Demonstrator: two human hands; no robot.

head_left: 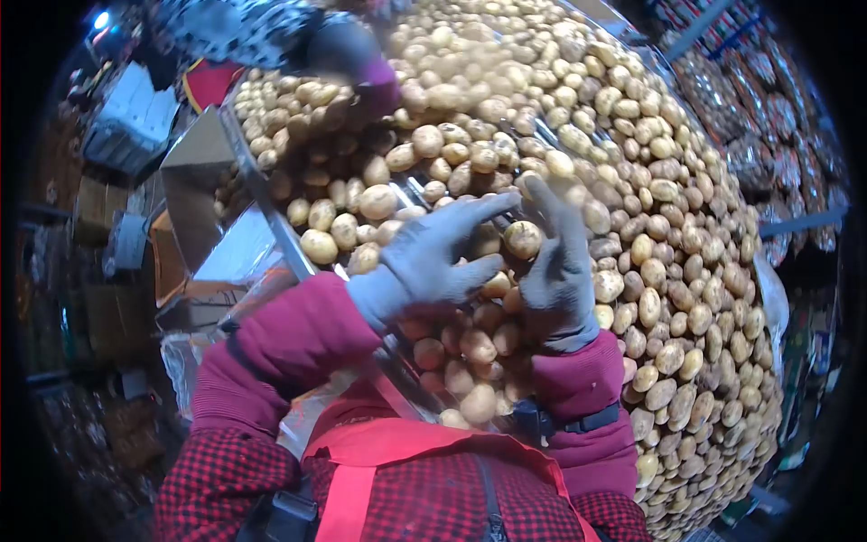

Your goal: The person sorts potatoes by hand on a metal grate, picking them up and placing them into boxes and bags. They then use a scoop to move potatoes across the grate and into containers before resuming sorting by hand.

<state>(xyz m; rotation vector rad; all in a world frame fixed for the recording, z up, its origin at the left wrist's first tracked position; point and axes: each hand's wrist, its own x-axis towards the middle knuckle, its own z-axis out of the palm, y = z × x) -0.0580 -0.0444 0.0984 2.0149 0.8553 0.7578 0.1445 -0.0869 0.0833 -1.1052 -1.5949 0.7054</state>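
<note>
Both my hands wear grey gloves and reach over a large heap of potatoes (664, 190). My left hand (424, 257) is open, with its fingers stretched toward the right and its thumb apart, close over the potatoes. Opposite it, my right hand (558, 275) is open too, fingers extended away from me and slightly blurred. A round potato (523, 239) with a dark mark shows between the two hands, nearest the right thumb. More potatoes (477, 346) lie below and between my wrists.
Across the heap, another person's purple cuff (377, 88) and patterned sleeve (235, 36) reach over the potatoes. A metal edge (271, 208) bounds the heap on the left, beside an open cardboard box (194, 163). Pale crates (135, 117) stand farther left. Filled bags (768, 117) are stacked at right.
</note>
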